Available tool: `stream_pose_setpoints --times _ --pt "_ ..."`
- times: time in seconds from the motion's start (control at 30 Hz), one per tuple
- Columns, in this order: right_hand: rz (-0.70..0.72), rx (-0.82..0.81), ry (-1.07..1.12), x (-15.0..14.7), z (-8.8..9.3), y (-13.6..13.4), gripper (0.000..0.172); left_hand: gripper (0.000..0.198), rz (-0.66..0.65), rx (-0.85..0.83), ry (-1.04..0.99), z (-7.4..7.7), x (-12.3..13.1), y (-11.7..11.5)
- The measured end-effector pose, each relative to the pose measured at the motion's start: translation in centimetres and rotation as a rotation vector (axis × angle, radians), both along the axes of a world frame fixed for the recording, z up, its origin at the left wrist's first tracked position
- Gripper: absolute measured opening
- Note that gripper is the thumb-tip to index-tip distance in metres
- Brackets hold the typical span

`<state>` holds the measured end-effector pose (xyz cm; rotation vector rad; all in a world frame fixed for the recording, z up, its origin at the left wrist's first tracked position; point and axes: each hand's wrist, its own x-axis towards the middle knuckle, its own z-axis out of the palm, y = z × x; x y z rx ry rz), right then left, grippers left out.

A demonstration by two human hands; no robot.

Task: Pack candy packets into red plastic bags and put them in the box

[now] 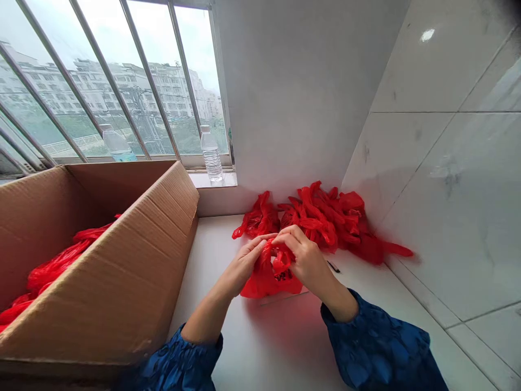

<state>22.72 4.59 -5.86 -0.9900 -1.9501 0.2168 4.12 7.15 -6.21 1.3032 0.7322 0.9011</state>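
Observation:
A red plastic bag (265, 279) lies on the white counter (285, 347) in front of me. My left hand (243, 264) pinches the bag's top from the left, and my right hand (303, 255) grips its twisted handles from the right. Fingertips of both hands meet over the bag's gathered top. Behind my hands a pile of red plastic bags (321, 220) sits in the corner against the wall. Both forearms wear blue sleeves.
A large open cardboard box (122, 282) stands at the left with more red bags (49, 271) inside. Two clear water bottles (211, 155) stand on the window sill behind bars. A tiled wall (448, 190) closes the right side. A small dark object (334, 266) lies on the counter.

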Motion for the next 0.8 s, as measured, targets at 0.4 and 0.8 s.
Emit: stream_pose_setpoints --times 0.4,0.8 --pt "0.069 -0.071 -0.075 5.5 3.0 -1.9 0.027 0.044 0.51 -0.086 -0.283 -2.0 -0.8 2.7" --pt "0.352 -0.668 0.238 8.9 3.0 -0.6 0.035 0.067 0.591 0.077 -0.276 -2.5 -1.4 2.9"
